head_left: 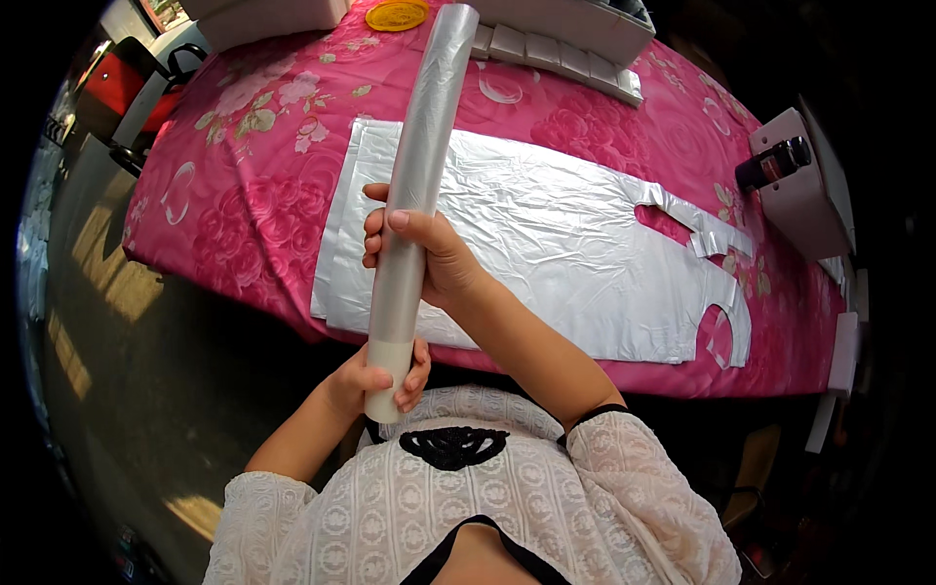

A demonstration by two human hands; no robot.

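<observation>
A long roll of clear plastic film (429, 127) stands tilted in front of me, its top leaning slightly right over the table. My left hand (375, 382) is closed round its lower end, close to my body. Higher up, my right hand (419, 239) wraps the roll near its middle, thumb across the front. Behind the roll, a stack of silvery-white plastic carrier bags (546, 234) lies flat on the table, creased, with the cut-out handles toward the right.
The table has a pink floral cloth (263, 195). At its back are a yellow round dish (397, 15), a white box (575, 24) and a row of small white packs (556, 58). A dark bottle (773, 164) rests by a white carton (804, 185) at right. A red chair (122, 88) stands left.
</observation>
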